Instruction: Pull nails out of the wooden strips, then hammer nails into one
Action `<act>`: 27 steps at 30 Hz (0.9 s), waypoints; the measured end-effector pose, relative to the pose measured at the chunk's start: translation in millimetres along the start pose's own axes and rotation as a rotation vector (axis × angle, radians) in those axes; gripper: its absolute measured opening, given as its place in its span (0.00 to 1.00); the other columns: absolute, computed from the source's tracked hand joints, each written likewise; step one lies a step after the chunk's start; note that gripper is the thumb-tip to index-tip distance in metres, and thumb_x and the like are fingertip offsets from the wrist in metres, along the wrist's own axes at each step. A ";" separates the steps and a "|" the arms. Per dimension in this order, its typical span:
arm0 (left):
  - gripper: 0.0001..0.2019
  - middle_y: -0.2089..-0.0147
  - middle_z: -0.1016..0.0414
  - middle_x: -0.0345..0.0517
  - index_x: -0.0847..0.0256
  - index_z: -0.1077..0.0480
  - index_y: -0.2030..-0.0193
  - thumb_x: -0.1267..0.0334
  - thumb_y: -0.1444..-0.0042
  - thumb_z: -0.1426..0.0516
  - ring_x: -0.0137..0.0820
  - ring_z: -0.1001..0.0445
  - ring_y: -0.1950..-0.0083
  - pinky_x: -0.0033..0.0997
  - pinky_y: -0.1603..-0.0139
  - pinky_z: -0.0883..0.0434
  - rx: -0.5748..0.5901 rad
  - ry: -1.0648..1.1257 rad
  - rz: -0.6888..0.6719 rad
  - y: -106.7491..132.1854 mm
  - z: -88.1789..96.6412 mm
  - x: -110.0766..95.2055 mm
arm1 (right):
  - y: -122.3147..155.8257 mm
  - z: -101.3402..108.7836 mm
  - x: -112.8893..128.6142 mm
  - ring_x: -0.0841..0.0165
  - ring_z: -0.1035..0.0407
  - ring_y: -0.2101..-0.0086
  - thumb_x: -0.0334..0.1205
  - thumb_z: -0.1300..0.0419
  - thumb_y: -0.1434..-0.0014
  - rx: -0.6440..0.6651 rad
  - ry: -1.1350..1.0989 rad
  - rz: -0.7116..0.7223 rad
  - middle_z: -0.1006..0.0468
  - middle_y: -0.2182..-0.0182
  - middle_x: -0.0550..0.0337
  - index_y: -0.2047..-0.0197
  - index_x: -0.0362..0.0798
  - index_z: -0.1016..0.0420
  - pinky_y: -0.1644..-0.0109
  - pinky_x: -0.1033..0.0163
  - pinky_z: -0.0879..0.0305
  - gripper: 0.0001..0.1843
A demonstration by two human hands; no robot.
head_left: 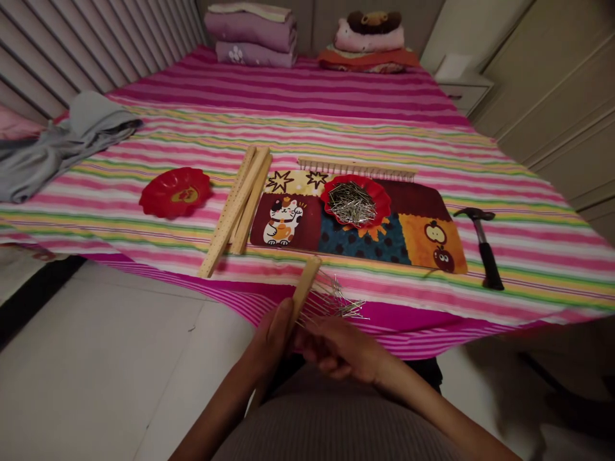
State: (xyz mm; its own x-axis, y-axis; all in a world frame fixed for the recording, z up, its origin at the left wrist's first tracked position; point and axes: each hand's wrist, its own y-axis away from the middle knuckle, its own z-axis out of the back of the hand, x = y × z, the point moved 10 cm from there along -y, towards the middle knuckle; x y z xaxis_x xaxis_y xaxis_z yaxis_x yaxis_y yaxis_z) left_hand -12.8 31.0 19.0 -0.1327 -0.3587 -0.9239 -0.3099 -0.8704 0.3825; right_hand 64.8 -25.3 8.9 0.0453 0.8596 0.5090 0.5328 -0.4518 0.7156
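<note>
A narrow wooden strip (306, 285) slants up from my lap, with a row of thin nails sticking out of its right side. My left hand (273, 330) is closed around the strip, the thumb lying along its face. Close beside it, my right hand (346, 349) has its fingers curled and pinched near the strip's lower nails; what is between the fingertips is too small to make out. Loose nails (353, 308) lie in a small pile on the bed's edge just beyond my right hand. Farther back, a red scalloped bowl (384, 197) holds many more nails.
The bowl stands on a patterned mat (331, 240). Behind it lies another nailed strip (355, 168). Several plain wooden strips (228, 218) and a red dish (163, 195) are left; a hammer (484, 246) lies right. Folded bedding (252, 35) sits at the back.
</note>
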 end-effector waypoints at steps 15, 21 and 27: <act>0.23 0.84 0.41 0.36 0.55 0.40 0.79 0.40 0.45 0.48 0.28 0.43 0.82 0.28 0.81 0.43 -0.300 0.064 0.000 -8.4 51.1 -12.1 | 1.9 -6.1 -23.5 0.81 0.62 0.88 0.42 0.53 0.43 0.030 -0.095 -0.114 0.45 0.85 0.72 0.77 0.49 0.45 0.85 0.73 0.70 0.13; 0.29 0.86 0.45 0.33 0.57 0.42 0.78 0.30 0.48 0.53 0.23 0.48 0.87 0.25 0.86 0.47 -0.291 0.220 0.075 -10.6 71.4 -11.3 | 20.1 73.0 19.1 0.74 0.46 0.80 0.49 0.47 0.45 -0.491 0.378 0.314 0.39 0.80 0.67 0.76 0.50 0.39 0.78 0.69 0.52 0.14; 0.27 0.83 0.41 0.34 0.57 0.41 0.77 0.33 0.48 0.50 0.24 0.44 0.83 0.25 0.84 0.44 -0.225 0.244 0.097 -3.7 28.2 -6.3 | 31.3 68.7 48.2 0.69 0.37 0.73 0.46 0.46 0.42 -0.562 0.561 0.432 0.30 0.74 0.62 0.70 0.50 0.33 0.70 0.65 0.43 0.10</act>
State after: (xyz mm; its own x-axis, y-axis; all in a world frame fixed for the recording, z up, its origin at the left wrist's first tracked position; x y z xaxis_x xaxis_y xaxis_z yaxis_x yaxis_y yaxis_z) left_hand -37.4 46.0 23.5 0.0858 -0.4898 -0.8676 -0.0879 -0.8712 0.4831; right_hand 141.8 18.4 23.0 -0.3518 0.4116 0.8407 0.0666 -0.8849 0.4611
